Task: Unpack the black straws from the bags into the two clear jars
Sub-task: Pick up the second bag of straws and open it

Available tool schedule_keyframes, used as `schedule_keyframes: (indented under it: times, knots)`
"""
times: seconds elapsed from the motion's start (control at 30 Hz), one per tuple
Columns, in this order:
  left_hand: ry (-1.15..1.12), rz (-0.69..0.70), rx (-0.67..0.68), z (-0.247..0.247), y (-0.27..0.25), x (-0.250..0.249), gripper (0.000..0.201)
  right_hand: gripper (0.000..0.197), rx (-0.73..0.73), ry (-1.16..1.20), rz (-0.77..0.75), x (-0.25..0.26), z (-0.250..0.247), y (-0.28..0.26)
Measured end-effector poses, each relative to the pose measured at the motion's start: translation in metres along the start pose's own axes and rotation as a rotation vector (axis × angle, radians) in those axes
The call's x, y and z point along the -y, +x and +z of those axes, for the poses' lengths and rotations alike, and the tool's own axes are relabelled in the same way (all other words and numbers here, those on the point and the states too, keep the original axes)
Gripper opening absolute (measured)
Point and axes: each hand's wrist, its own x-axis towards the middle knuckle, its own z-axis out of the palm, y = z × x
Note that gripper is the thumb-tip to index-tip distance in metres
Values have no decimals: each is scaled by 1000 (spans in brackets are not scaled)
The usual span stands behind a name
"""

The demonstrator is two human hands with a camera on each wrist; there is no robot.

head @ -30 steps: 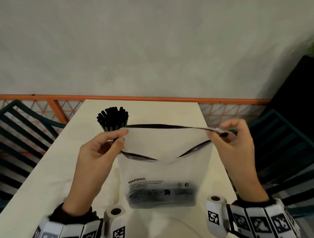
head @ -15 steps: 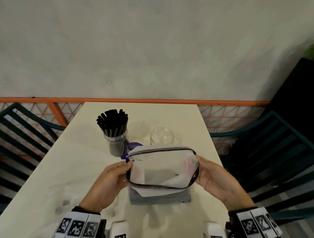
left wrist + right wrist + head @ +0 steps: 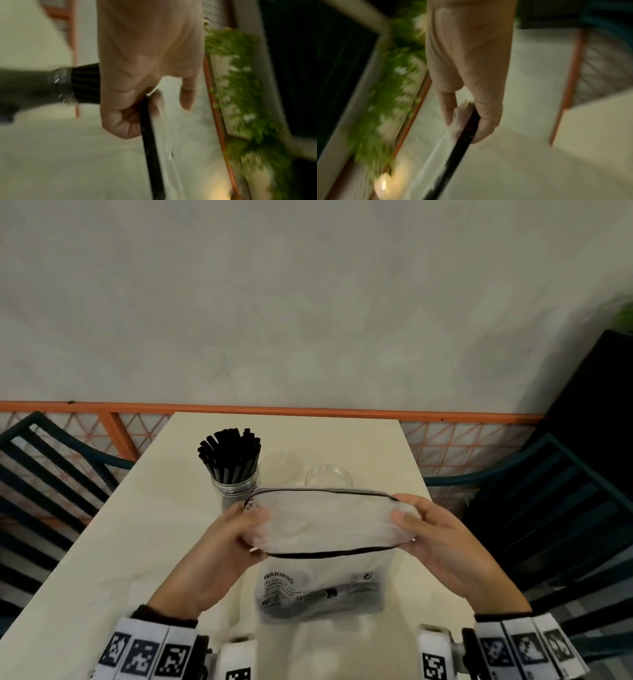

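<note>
black straws [image 3: 318,599] lie low in frosted zip bag [image 3: 325,546], held at 6 o'clock. left hand [image 3: 219,546] and right hand [image 3: 442,542] pinch its mouth ends. risk: straws spill past empty jar [image 3: 329,475] at 12 o'clock if tipped.
</note>
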Motion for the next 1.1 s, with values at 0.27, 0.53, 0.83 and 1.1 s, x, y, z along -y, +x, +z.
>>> schedule_keyframes:
  times: [0.27,0.53,0.83,1.1]
  knots:
    - [869,344,-527,-5,1,14,16,13,-185,-501,-66,-15,-3,4]
    - [467,160,-234,5,6,26,24,15,-63,-12,108,-24,10,12]
    - [-531,-139,-15,-22,15,36,48,106,-22,627,228,-37,-20,26]
    - [-41,-62,-195,-12,10,31,8,40,-22,351,167,-39,-12,14]
